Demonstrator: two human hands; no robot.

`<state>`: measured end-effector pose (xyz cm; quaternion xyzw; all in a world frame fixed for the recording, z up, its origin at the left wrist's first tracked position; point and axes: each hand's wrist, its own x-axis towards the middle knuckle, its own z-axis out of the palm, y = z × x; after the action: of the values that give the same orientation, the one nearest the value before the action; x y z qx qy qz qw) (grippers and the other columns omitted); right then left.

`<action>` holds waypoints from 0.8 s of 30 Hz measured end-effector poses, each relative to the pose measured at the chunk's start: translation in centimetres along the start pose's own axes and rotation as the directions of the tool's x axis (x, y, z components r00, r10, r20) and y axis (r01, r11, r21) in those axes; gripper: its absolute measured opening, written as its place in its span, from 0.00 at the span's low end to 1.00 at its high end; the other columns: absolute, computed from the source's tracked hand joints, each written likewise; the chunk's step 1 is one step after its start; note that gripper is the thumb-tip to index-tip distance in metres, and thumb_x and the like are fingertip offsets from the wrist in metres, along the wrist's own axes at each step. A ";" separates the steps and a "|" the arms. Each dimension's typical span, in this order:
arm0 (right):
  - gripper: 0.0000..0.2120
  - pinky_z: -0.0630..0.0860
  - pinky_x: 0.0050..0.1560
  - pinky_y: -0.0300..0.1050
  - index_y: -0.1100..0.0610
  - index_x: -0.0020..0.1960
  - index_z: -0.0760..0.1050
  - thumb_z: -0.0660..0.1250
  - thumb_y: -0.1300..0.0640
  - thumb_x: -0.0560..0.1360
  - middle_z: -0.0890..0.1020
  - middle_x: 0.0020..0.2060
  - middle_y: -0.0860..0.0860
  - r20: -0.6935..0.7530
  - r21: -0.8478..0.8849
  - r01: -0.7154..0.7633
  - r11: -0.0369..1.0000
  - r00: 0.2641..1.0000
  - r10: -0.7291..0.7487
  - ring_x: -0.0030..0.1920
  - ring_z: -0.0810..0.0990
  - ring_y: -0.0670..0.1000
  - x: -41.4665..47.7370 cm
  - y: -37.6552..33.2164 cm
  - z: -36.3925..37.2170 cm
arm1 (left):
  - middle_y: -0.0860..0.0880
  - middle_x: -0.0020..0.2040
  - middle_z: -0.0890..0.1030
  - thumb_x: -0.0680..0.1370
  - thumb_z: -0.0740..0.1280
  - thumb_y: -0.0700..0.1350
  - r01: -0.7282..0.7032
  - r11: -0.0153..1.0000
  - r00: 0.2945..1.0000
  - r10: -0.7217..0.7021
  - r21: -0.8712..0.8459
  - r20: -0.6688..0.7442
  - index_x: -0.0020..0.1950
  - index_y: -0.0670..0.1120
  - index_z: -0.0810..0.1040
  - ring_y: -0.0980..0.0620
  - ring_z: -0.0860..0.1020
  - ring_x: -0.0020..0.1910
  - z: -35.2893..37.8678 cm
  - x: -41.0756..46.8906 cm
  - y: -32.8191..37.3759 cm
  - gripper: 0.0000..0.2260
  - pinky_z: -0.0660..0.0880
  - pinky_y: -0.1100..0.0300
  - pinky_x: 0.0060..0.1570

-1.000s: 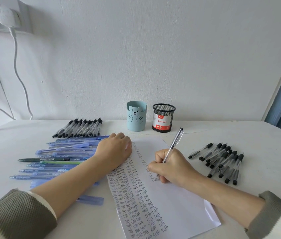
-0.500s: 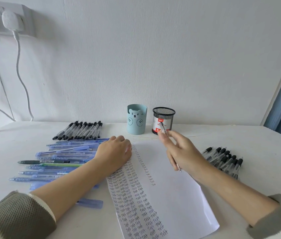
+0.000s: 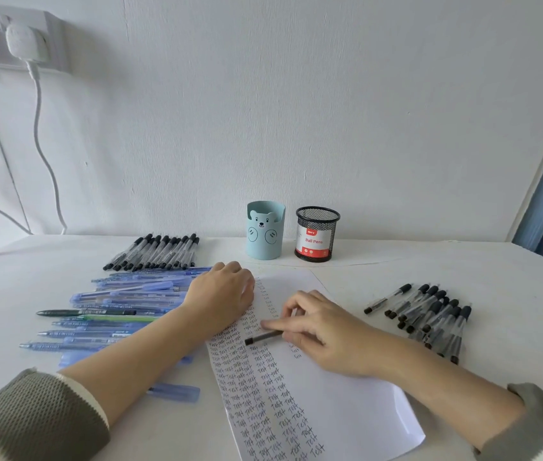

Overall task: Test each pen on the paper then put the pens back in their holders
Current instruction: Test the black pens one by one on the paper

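Pen [image 3: 263, 337] pinched in right hand [image 3: 323, 331]; left hand [image 3: 221, 292] rests loosely on paper [image 3: 346, 410]; holders [image 3: 317, 234] upright, contents unseen.

The paper [image 3: 346, 410] is looking thin, smooth and matt, and the table [image 3: 463, 271] under it is showing a white, matt, slightly grainy surface. The black holder [image 3: 317, 234] is showing open wire mesh (metal, by the look of it) round a printed label, while the blue holder [image 3: 265, 234] is looking like smooth matt plastic. The pens on the right [image 3: 429, 314] are showing clear plastic barrels with black caps; the blue pens [image 3: 130, 294] are looking translucent and faintly shiny; the pen [image 3: 263, 337] over the paper is looking dark and matt. The sleeve [image 3: 30, 420] is showing coarse knitted cloth, and the wall [image 3: 330, 111] is showing rough matt paint.
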<state>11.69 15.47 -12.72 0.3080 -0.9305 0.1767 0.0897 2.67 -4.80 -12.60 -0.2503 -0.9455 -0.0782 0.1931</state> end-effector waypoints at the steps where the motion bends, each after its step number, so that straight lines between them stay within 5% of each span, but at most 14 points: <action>1: 0.18 0.63 0.67 0.42 0.43 0.72 0.70 0.58 0.50 0.83 0.71 0.60 0.45 0.033 -0.041 -0.026 0.999 0.999 0.027 0.61 0.65 0.44 0.0 -0.1 0.0 | 0.54 0.57 0.76 0.83 0.54 0.52 -0.003 1.000 1.000 0.003 0.001 -0.002 0.60 0.51 0.76 0.52 0.72 0.57 0.0 0.0 0.0 0.14 0.73 0.58 0.45; 4: 0.21 0.46 0.71 0.39 0.40 0.77 0.60 0.53 0.49 0.84 0.58 0.76 0.45 0.164 -0.159 -0.112 0.981 0.977 0.138 0.74 0.52 0.46 0.2 0.0 -1.1 | 0.53 0.58 0.76 0.83 0.53 0.51 -0.012 1.000 1.000 0.012 -0.007 0.005 0.61 0.51 0.76 0.51 0.72 0.58 0.1 0.1 -0.1 0.14 0.72 0.57 0.46; 7: 0.24 0.42 0.71 0.41 0.41 0.78 0.56 0.51 0.56 0.84 0.52 0.78 0.45 0.172 -0.242 -0.277 0.930 0.931 0.322 0.77 0.48 0.49 -0.1 1.2 -3.3 | 0.53 0.58 0.76 0.83 0.55 0.47 0.002 0.996 0.998 0.003 -0.094 0.055 0.61 0.51 0.77 0.51 0.73 0.58 -0.1 0.4 -0.5 0.13 0.74 0.56 0.51; 11: 0.24 0.52 0.73 0.50 0.44 0.75 0.64 0.52 0.57 0.81 0.63 0.75 0.48 0.070 -0.501 -0.454 0.737 0.827 0.557 0.74 0.58 0.53 -1.2 2.7 -6.5 | 0.54 0.55 0.80 0.80 0.64 0.49 -0.139 0.907 0.988 0.156 -0.397 0.010 0.58 0.51 0.81 0.57 0.78 0.52 -1.3 0.6 0.5 0.10 0.75 0.60 0.55; 16: 0.27 0.65 0.65 0.50 0.42 0.74 0.62 0.55 0.60 0.78 0.67 0.70 0.47 0.127 -0.532 -0.502 0.682 0.749 0.651 0.68 0.70 0.53 -2.1 3.6 -6.7 | 0.59 0.48 0.81 0.69 0.72 0.63 -0.144 0.820 0.907 0.333 -0.553 0.258 0.59 0.58 0.80 0.62 0.76 0.46 -3.3 -0.2 3.2 0.20 0.70 0.73 0.44; 20: 0.23 0.73 0.49 0.42 0.50 0.63 0.74 0.56 0.69 0.75 0.75 0.61 0.50 0.020 -0.454 -0.564 0.690 0.768 0.641 0.58 0.77 0.54 -1.9 5.3 -6.0 | 0.57 0.46 0.83 0.74 0.72 0.47 -0.222 0.822 0.879 0.402 -0.525 0.257 0.57 0.53 0.83 0.60 0.78 0.44 -2.9 -0.6 3.4 0.12 0.71 0.73 0.44; 22: 0.13 0.69 0.38 0.42 0.57 0.53 0.78 0.60 0.68 0.74 0.78 0.54 0.54 -0.063 -0.471 -0.571 0.673 0.782 0.620 0.50 0.80 0.56 -1.6 6.1 -5.6 | 0.55 0.44 0.83 0.74 0.72 0.43 -0.242 0.828 0.915 0.369 -0.505 0.167 0.54 0.50 0.84 0.59 0.79 0.42 -3.2 -0.1 2.7 0.10 0.73 0.72 0.43; 24: 0.08 0.69 0.39 0.44 0.57 0.50 0.79 0.61 0.63 0.77 0.79 0.50 0.53 -0.127 -0.426 -0.563 0.708 0.812 0.570 0.50 0.80 0.56 -1.3 6.1 -5.3 | 0.56 0.43 0.81 0.74 0.72 0.41 -0.275 0.838 0.946 0.323 -0.471 0.021 0.53 0.50 0.84 0.60 0.80 0.40 -4.0 0.8 1.1 0.10 0.75 0.72 0.43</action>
<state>9.37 22.79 -9.82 -0.0197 -0.9952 -0.0239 0.0924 3.91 -4.48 -8.61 -0.4371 -0.8571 -0.2572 0.0905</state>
